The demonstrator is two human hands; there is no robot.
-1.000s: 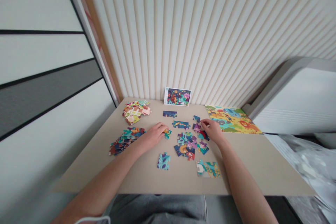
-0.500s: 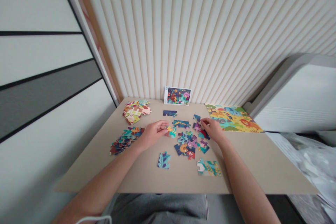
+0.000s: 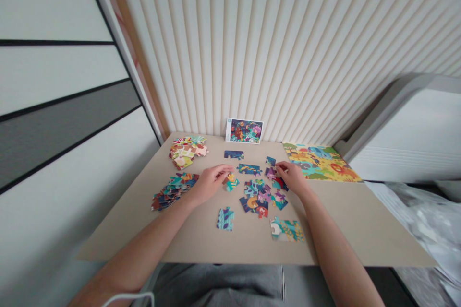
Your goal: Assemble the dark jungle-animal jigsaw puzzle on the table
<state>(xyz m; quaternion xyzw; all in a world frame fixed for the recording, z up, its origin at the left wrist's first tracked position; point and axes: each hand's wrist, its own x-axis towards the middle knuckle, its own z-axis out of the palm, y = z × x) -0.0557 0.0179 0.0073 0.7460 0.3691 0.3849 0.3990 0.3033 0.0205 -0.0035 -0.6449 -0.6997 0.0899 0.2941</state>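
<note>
My left hand (image 3: 212,183) is closed at the fingertips on a puzzle piece (image 3: 232,183) with yellow, orange and teal shapes, tilted over the table. My right hand (image 3: 292,176) has its fingers bent together beside a purple puzzle piece (image 3: 270,173); whether anything is pinched there is hidden. Under that hand lies a dark piece with red (image 3: 283,184). Between the hands a joined blue strip (image 3: 249,169) lies flat. Nearer me is a loose cluster of overlapping pieces (image 3: 257,197) in purple, blue and orange.
A picture card (image 3: 244,131) leans against the pleated wall. Left are a dark pile of pieces (image 3: 173,192) and a lighter pile (image 3: 185,151). An assembled animal puzzle (image 3: 324,162) lies at the back right. Joined teal pieces (image 3: 287,230) and a leaf-patterned piece (image 3: 225,219) lie near the front.
The puzzle piece in my left hand has turned to a slant and shifted slightly left and nearer me. My right hand stays in nearly the same place.
</note>
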